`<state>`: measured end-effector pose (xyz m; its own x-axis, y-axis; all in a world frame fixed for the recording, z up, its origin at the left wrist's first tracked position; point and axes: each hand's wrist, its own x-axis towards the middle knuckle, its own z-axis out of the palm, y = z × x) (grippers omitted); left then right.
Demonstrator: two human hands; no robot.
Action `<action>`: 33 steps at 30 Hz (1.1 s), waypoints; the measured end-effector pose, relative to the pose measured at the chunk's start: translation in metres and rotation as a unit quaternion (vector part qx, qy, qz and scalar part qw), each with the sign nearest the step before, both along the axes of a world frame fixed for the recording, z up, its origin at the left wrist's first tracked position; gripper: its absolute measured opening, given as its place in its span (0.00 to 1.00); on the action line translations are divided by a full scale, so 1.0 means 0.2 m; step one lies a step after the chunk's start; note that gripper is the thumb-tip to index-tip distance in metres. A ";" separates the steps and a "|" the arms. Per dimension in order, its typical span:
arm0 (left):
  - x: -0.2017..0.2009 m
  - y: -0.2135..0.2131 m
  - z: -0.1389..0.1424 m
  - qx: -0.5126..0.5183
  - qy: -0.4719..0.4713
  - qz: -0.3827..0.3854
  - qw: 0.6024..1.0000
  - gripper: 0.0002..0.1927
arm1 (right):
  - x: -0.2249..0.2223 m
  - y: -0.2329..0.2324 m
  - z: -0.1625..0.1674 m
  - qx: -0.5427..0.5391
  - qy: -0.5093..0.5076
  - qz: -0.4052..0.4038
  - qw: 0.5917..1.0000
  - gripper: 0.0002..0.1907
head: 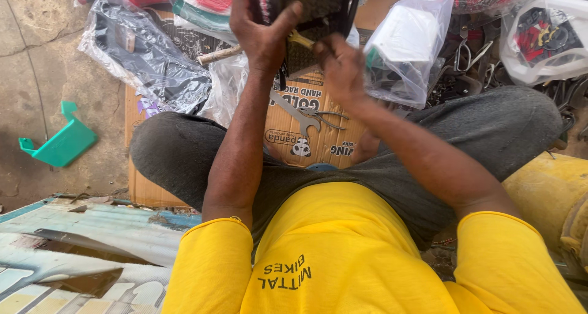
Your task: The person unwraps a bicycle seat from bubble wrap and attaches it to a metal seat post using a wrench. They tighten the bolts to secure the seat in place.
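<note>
both hands up on a black knobbly bicycle part

i see my left hand [260, 29] raised at the top of the view, closed around a black knobbly bicycle part [312, 7], thumb pressed across its front. the part is dark, with a rough studded or woven surface and thin black edges running down its sides; its upper end is cut off by the frame, so i cannot tell its full shape. my right hand [343, 69] sits just below and to the right of it, fingers curled tight around a small yellowish tool [301, 39] whose tip touches the underside of the part. i cannot tell what kind of tool it is.

below the hands, between my crossed legs in grey trousers [502, 130], lies a flattened cardboard box [306, 139] with a spanner [297, 115] and a pair of pliers [327, 115] resting on it. clear plastic bags surround the part: one with a white item [407, 44] just to the right, one with dark contents [153, 56] to the left. a green plastic piece [61, 143] lies well apart on the concrete floor [37, 63]. corrugated metal sheet [92, 228] sits at lower left.
</note>
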<state>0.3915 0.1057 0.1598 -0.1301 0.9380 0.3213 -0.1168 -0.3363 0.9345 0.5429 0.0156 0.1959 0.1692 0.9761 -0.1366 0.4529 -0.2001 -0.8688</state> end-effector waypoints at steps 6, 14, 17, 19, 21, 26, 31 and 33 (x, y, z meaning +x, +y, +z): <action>0.11 -0.01 -0.02 -0.044 -0.090 0.071 0.993 0.31 | -0.24 -0.07 -0.06 -0.112 0.387 -0.162 0.901 0.14; 0.06 0.05 -0.04 -0.009 -0.013 0.044 0.999 0.35 | 0.04 0.02 0.01 -0.033 0.035 0.065 0.997 0.15; 0.06 0.06 -0.06 -0.034 -0.019 0.013 0.999 0.36 | 0.17 0.08 0.07 0.137 -0.151 0.165 0.965 0.11; 0.07 0.06 -0.06 -0.007 -0.024 -0.010 1.000 0.36 | 0.23 0.13 0.11 0.201 -0.191 0.197 0.940 0.07; 0.08 0.06 -0.05 -0.019 -0.009 -0.029 0.999 0.35 | 0.26 0.16 0.16 0.228 -0.253 0.192 0.920 0.04; 0.08 0.01 -0.01 0.005 0.075 -0.038 0.996 0.32 | 0.28 0.19 0.24 0.295 -0.353 0.190 0.867 0.04; 0.03 0.00 -0.01 -0.021 0.112 -0.010 0.993 0.32 | 0.29 0.20 0.22 0.245 -0.362 0.238 0.867 0.04; 0.01 0.03 -0.01 -0.022 0.059 -0.013 0.998 0.32 | 0.30 0.19 0.19 0.241 -0.346 0.243 0.874 0.04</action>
<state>0.3942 0.1114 0.1579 -0.0682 0.9540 0.2920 -0.0130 -0.2935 0.9559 0.6022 0.0538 0.2332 -0.4017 0.8714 0.2817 0.8329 0.4755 -0.2832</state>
